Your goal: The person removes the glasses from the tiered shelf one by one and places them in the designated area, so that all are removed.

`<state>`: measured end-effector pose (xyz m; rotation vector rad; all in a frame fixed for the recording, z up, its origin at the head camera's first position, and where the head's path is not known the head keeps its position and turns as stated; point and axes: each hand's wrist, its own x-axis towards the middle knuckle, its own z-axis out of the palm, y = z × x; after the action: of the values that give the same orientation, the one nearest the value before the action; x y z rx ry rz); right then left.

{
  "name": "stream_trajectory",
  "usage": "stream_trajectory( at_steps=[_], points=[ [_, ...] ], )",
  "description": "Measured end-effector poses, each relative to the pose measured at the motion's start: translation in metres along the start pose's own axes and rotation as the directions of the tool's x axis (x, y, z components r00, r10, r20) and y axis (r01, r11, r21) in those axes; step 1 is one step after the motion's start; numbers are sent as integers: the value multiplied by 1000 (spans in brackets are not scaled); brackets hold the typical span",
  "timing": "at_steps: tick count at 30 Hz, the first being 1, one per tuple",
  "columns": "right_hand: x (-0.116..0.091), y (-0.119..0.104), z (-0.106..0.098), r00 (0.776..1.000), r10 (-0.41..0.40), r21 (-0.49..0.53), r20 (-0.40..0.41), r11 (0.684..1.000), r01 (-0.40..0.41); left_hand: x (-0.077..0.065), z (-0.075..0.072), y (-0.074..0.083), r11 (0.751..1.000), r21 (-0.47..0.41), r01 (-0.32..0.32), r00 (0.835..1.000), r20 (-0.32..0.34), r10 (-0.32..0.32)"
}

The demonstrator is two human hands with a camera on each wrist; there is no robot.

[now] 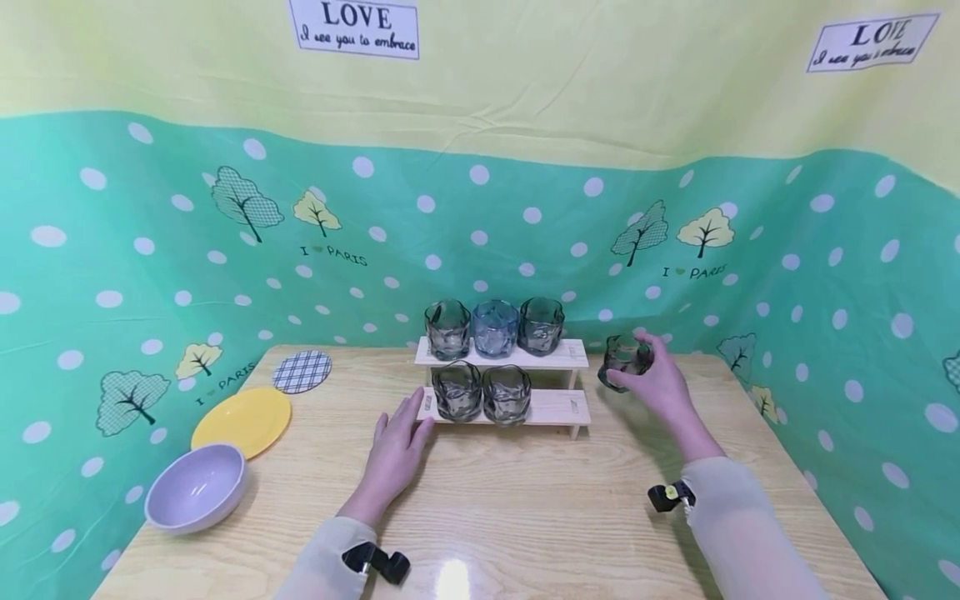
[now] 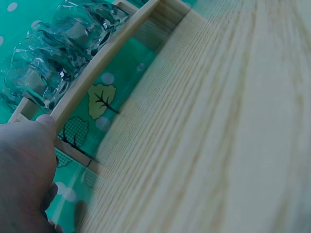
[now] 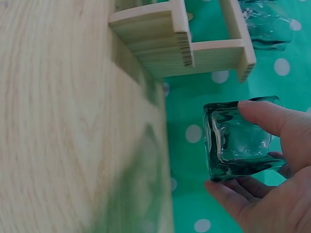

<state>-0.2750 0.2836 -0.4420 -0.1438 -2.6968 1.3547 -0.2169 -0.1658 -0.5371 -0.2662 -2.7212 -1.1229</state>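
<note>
A dark glass cup (image 1: 624, 358) is gripped by my right hand (image 1: 660, 379) just right of the wooden shelf. In the right wrist view thumb and fingers wrap the sides of the square-bottomed cup (image 3: 240, 141). My left hand (image 1: 397, 446) touches the left end of the lower shelf tier (image 1: 551, 407), with its thumb at the wood edge in the left wrist view. Two smoky glass cups (image 1: 457, 392) stand on that tier, left and middle. On the upper tier (image 1: 573, 354) sit two smoky cups (image 1: 542, 327) with a bluish cup (image 1: 495, 329) between them.
At the left of the table (image 1: 525, 517) lie a checked round coaster (image 1: 302, 372), a yellow plate (image 1: 242, 421) and a lilac bowl (image 1: 197, 487). A green dotted cloth (image 1: 480, 242) hangs behind and along both sides.
</note>
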Motion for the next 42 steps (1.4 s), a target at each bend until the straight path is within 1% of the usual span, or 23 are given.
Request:
stream_trajectory(
  at_steps=[8, 14, 22, 29, 34, 42],
  points=[
    [8, 12, 8, 1000, 21, -9, 23, 1000, -21, -1, 0, 0, 1000, 1, 5, 1000, 3, -5],
    [13, 19, 15, 999, 25, -12, 42, 1000, -24, -2, 0, 1, 1000, 5, -4, 1000, -3, 4],
    [18, 28, 21, 999, 26, 0, 44, 1000, -26, -2, 2, 1, 1000, -6, -9, 1000, -11, 9],
    [20, 32, 24, 998, 48, 10, 51, 999, -48, -2, 2, 1, 1000, -1, -14, 1000, -18, 14],
    [22, 35, 27, 998, 39, 9, 57, 999, -40, -2, 2, 1, 1000, 1, -20, 999, -27, 20],
    [17, 31, 29, 997, 34, -6, 66, 999, -34, -1, 1, 1, 1000, 5, -18, 999, -27, 18]
  ],
)
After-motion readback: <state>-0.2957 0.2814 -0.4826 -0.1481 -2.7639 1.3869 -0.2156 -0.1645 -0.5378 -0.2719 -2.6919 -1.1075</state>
